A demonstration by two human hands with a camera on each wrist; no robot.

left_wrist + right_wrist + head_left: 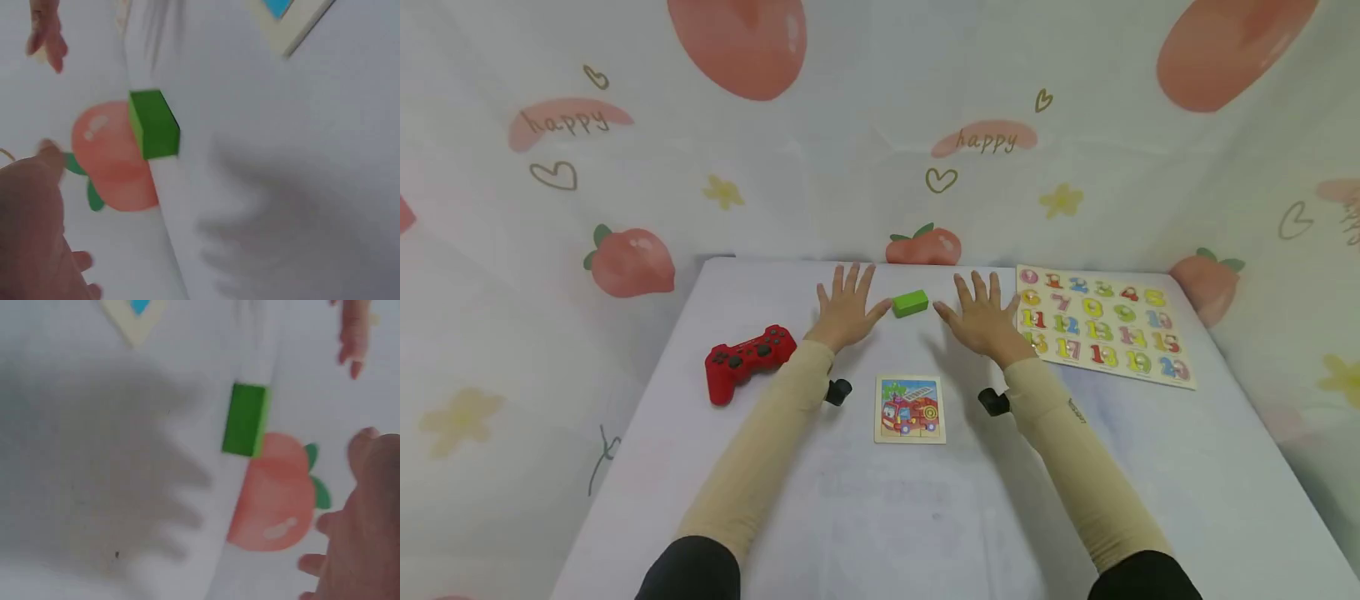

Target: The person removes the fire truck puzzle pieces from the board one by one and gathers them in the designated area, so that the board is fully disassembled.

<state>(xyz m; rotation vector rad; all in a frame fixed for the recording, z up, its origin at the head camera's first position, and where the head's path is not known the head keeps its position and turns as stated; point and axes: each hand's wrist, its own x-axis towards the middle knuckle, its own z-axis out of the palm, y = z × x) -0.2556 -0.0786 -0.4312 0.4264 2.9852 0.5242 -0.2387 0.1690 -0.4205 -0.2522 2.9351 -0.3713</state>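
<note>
Between my two hands, toward the back of the table, lies a green rectangular block (911,303). My left hand (842,312) is spread just left of it, thumb pointing at the block. On the other side my right hand (982,321) has its fingers spread too, with its thumb a little apart from the block. Neither hand holds anything. Both wrist views show the block (154,124) beyond the thumb and apart from the fingers, and shadows of the hands fall on the white surface. The right hand (365,519) appears at the edge of its own view.
A small fire-truck jigsaw (910,410) lies mid-table, nearer than the block. Left of the left forearm is a red game controller (748,361). A number puzzle board (1101,325) lies at the back right, beside the right hand. A patterned cloth (820,183) hangs behind the table.
</note>
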